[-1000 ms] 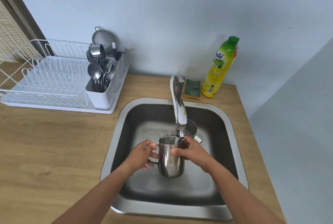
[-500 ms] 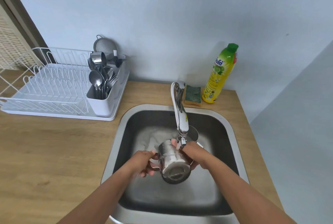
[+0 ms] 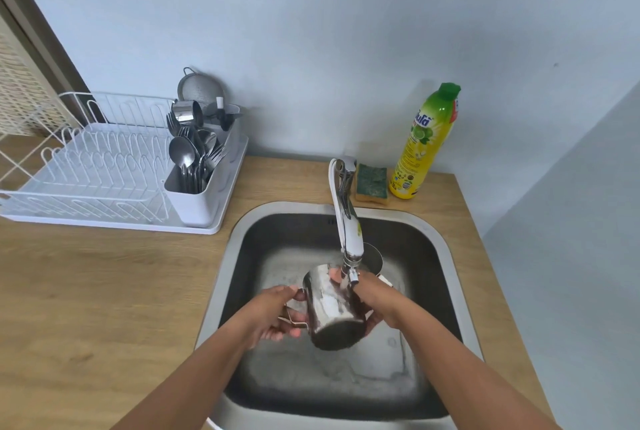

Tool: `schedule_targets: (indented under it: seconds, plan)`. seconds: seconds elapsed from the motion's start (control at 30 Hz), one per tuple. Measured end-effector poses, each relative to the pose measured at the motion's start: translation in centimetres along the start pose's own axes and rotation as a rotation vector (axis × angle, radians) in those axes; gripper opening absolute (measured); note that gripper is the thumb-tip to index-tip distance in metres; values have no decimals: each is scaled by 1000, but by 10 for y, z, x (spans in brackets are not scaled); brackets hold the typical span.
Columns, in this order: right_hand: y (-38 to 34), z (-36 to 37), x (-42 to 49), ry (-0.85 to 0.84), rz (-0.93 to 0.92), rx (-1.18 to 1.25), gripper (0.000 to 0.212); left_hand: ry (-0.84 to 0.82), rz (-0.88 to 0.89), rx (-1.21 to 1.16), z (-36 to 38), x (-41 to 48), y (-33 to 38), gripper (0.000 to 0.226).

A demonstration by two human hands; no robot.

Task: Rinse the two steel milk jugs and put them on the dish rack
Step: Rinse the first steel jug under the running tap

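Note:
A steel milk jug point(image 3: 332, 308) is tipped away from me over the sink point(image 3: 446, 256), its base facing the camera, right under the tap spout point(image 3: 349, 242). My left hand point(image 3: 273, 313) grips its handle. My right hand point(image 3: 372, 298) wraps the jug's right side, fingers near the rim. The second steel jug point(image 3: 373, 258) stands in the sink behind the tap, mostly hidden by it. The white dish rack point(image 3: 104, 173) sits on the counter to the left, its wire slots bare.
A cutlery holder point(image 3: 201, 180) with spoons and forks fills the rack's right end. A green sponge point(image 3: 372, 182) and a yellow dish soap bottle point(image 3: 424, 142) stand behind the sink. The wooden counter point(image 3: 104, 291) stretches left; a wall closes the right.
The jug went from upright under the tap to tipped forward with its base towards me. Both hands kept their hold and shifted slightly with it.

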State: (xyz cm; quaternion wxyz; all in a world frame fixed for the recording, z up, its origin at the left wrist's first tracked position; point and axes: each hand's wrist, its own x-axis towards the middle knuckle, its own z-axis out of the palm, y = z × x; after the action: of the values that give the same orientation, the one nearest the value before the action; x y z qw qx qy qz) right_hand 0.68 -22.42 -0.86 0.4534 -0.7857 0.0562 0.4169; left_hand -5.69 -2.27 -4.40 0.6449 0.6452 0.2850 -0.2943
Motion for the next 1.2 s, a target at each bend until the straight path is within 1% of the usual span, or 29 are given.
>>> schedule_targets:
  seconds: [0.03,0.13,0.2,0.3,0.37,0.5,0.63,0.73,0.87,0.97,1.1,1.2]
  plan:
    - [5,0,-1,14,-34,-2,33,-21,18,5,1,-2,1,34]
    - [21,1,-5,80,-152,16,60,-60,71,10,5,-8,3,32]
    - [30,1,-9,130,-229,44,72,-72,91,5,9,-8,1,31]
    - [40,-1,-16,192,-286,33,79,-96,97,-23,14,-4,-2,28]
    - [46,-3,-21,217,-284,-2,82,-124,95,-32,17,-1,-3,27]
    - [50,-11,-32,255,-330,-56,84,-162,118,-17,28,2,-1,21]
    - [52,-19,-40,259,-344,-94,86,-159,169,-52,35,3,6,16]
    - [50,-21,-40,270,-358,-130,89,-108,228,-33,34,2,9,10]
    - [48,-18,-37,298,-408,-139,89,-51,277,-27,29,2,11,13]
    - [48,-14,-32,302,-426,-117,89,-20,298,-46,25,-2,14,8]
    - [42,-8,-24,280,-452,-91,86,29,324,-16,18,-10,14,7]
    - [38,-4,-19,223,-444,-31,85,78,346,31,11,-13,13,5]
